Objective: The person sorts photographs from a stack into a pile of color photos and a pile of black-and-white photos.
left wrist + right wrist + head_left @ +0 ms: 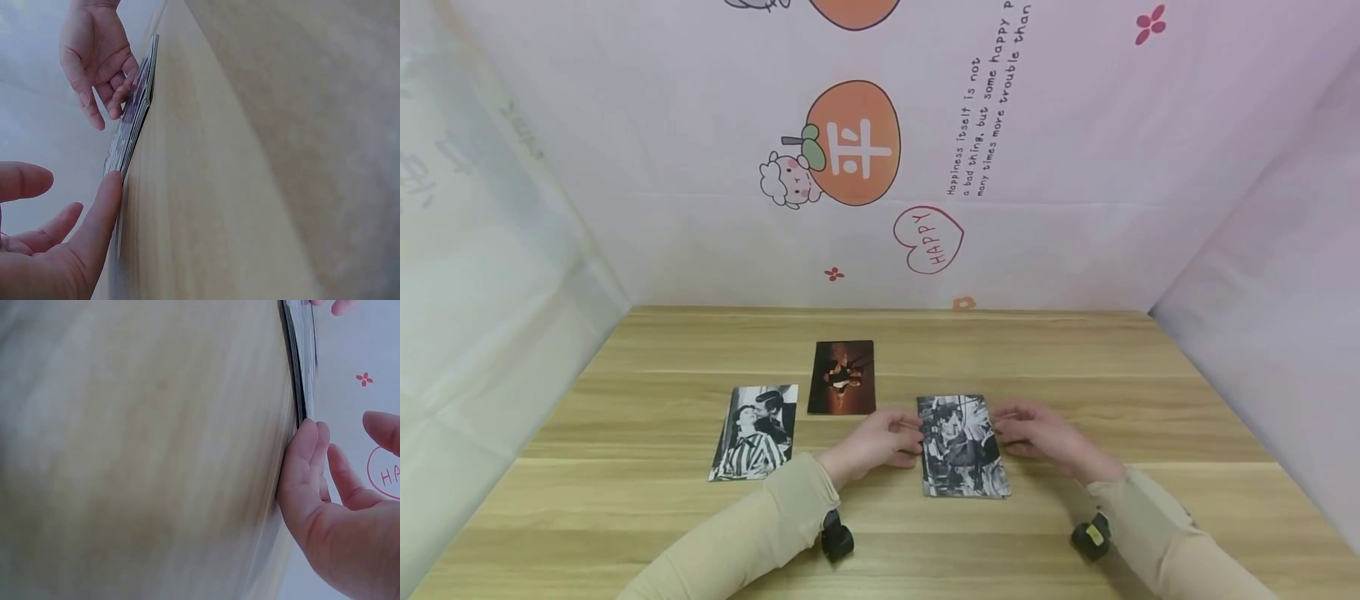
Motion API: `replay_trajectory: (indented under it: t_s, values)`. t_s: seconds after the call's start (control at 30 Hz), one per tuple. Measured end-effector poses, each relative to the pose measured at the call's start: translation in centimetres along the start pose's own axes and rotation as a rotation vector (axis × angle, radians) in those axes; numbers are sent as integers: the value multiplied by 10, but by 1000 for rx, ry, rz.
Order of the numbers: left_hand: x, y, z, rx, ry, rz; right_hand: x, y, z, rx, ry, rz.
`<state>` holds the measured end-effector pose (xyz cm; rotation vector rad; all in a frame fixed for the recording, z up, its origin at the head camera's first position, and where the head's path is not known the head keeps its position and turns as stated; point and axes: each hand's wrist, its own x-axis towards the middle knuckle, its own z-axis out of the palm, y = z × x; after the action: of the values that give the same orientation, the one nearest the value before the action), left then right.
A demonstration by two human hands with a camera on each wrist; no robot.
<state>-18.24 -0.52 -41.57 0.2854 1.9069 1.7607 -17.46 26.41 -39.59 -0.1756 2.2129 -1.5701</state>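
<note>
A stack of black-and-white photo cards (962,450) lies flat on the wooden table, its layered edges showing in both wrist views. At its left edge is my left hand (880,442), with a fingertip right against the side of the stack in the left wrist view and the other fingers spread loosely. My right hand (1043,435) is at the opposite edge; in the right wrist view its lower fingers (303,450) reach the stack's side while the thumb stays apart. Neither hand curls round the cards.
Left of my left hand lies a black-and-white photo card (756,433) of two people, one in stripes. A dark brown photo card (842,377) lies farther back. Printed white cloth (1045,250) walls off the table's back and sides.
</note>
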Motion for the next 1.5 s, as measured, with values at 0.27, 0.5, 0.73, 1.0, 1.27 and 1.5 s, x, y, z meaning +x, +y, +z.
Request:
replay_trajectory:
  t_s: [0.27,0.5,0.73,1.0,1.27,1.5]
  values:
    - [-3,1,1,-7,-1,-7,0,3,1,-20,11,4]
    - [-5,1,1,-30,-9,-13,-1,5,4,-37,20,-3]
    - [-5,1,2,-57,-2,-13,-1,3,4,-50,4,-3]
    - [-5,2,3,-78,15,-27,-1,4,5,-35,14,4]
    - [-7,2,0,-109,10,-27,8,6,10,-48,114,57]
    - [-7,2,0,-107,4,-22,7,1,13,-58,168,117]
